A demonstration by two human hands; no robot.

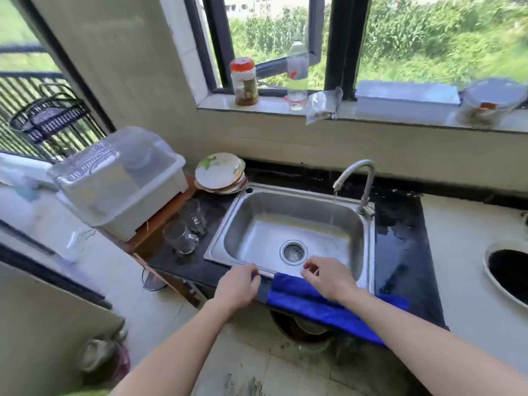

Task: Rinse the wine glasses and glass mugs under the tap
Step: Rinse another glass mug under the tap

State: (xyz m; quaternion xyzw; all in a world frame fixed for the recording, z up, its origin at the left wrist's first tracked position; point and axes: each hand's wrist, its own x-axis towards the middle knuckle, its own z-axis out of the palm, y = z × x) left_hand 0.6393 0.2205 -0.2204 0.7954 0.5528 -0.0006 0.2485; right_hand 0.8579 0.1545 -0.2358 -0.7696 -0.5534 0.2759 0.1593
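Observation:
A thin stream of water runs from the curved tap [357,175] into the steel sink [228,224]. Two glass mugs [183,235] stand on the dark counter left of the sink. Another clear glass [77,244] stands blurred on the pale surface further left, and a wine glass bowl [153,278] shows below the counter edge. A blue cloth [323,301] hangs over the sink's front rim. My left hand [237,284] pinches the cloth's left end. My right hand [328,278] rests on the cloth with fingers curled over the rim.
A white lidded dish rack [120,181] sits on a wooden board at the left. Stacked plates [220,172] lie behind the mugs. On the window sill stand a spice jar [244,81], a plastic bottle [297,72] and a lidded container [488,101]. A round hole [508,272] opens in the right counter.

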